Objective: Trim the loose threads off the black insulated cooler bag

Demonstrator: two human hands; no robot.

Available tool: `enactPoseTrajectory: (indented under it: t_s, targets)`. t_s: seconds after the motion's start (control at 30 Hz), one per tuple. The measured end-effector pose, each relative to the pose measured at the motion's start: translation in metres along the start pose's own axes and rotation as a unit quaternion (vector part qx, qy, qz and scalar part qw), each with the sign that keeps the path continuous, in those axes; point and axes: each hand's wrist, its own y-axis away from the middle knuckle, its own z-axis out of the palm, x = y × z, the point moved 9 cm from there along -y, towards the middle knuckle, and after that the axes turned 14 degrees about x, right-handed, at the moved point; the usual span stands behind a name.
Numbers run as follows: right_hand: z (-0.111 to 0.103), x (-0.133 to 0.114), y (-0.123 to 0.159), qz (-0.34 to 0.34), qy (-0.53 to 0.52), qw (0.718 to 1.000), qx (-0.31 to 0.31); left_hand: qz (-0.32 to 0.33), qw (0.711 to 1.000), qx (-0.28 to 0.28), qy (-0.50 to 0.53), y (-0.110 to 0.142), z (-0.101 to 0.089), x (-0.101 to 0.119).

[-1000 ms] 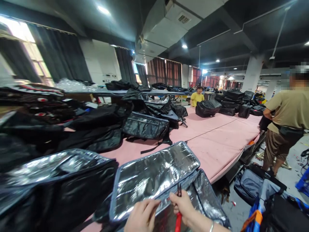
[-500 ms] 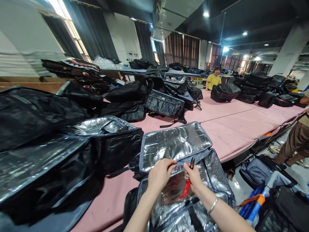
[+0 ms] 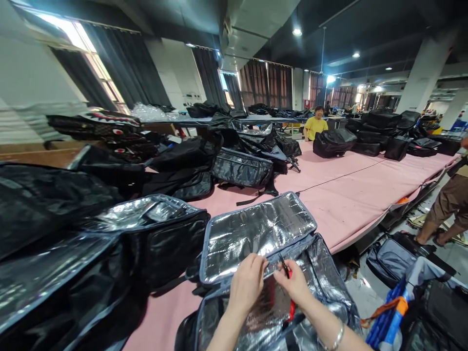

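Note:
An insulated bag [image 3: 256,239] lies unfolded in front of me, its silver foil lining and grey-bound flap facing up. At the seam where flap and body join, my left hand [image 3: 248,279] pinches the grey binding [image 3: 271,261] between thumb and fingers. Just right of it, my right hand [image 3: 294,283] is closed around snips [image 3: 291,309] with a red handle and dark tips. The tips point up and left, close to the seam. Part of the handle is hidden by my palm.
Other black bags [image 3: 106,273] crowd the left, one open with foil lining. More bags [image 3: 243,168] lie further along the pink-covered table [image 3: 351,195]. A person in yellow [image 3: 316,127] stands beyond. Bags [image 3: 405,258] rest on the floor at right, near another person's legs [image 3: 444,209].
My right hand has turned the snips, tilting their tips leftward toward the seam. The left hand stays at the seam. The whole view has shifted slightly.

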Motion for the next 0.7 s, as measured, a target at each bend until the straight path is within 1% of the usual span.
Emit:
enactPoseTrajectory:
  t_s: [0.07, 0.1, 0.2, 0.33, 0.4, 0.47, 0.6, 0.7]
  targets:
    - [-0.009, -0.008, 0.003, -0.063, 0.083, 0.994, 0.012, 0.007, 1.000, 0.021, 0.010, 0.002, -0.002, 0.002]
    - [-0.012, -0.012, 0.005, -0.095, 0.135, 0.986, 0.017, 0.010, 0.999, 0.030, 0.014, 0.002, -0.003, 0.003]
    - [-0.013, -0.020, 0.012, -0.157, 0.267, 0.951, 0.014, 0.016, 0.998, 0.055, 0.021, 0.003, -0.007, 0.004]
    - [-0.010, -0.030, 0.019, -0.219, 0.382, 0.898, 0.020, 0.009, 0.997, 0.077, 0.024, 0.003, -0.009, 0.001]
    - [-0.007, -0.035, 0.023, -0.244, 0.420, 0.874, 0.020, -0.001, 0.997, 0.077, 0.024, 0.004, -0.008, 0.000]
    - [-0.002, -0.039, 0.025, -0.259, 0.442, 0.859, 0.008, -0.011, 0.997, 0.073, 0.026, 0.004, -0.007, -0.002]
    - [0.006, -0.044, 0.026, -0.257, 0.468, 0.846, -0.018, -0.024, 0.997, 0.067, 0.030, 0.002, -0.007, -0.003]
    - [0.008, -0.045, 0.026, -0.269, 0.470, 0.840, -0.012, -0.030, 0.997, 0.065, 0.036, 0.002, -0.008, -0.003]
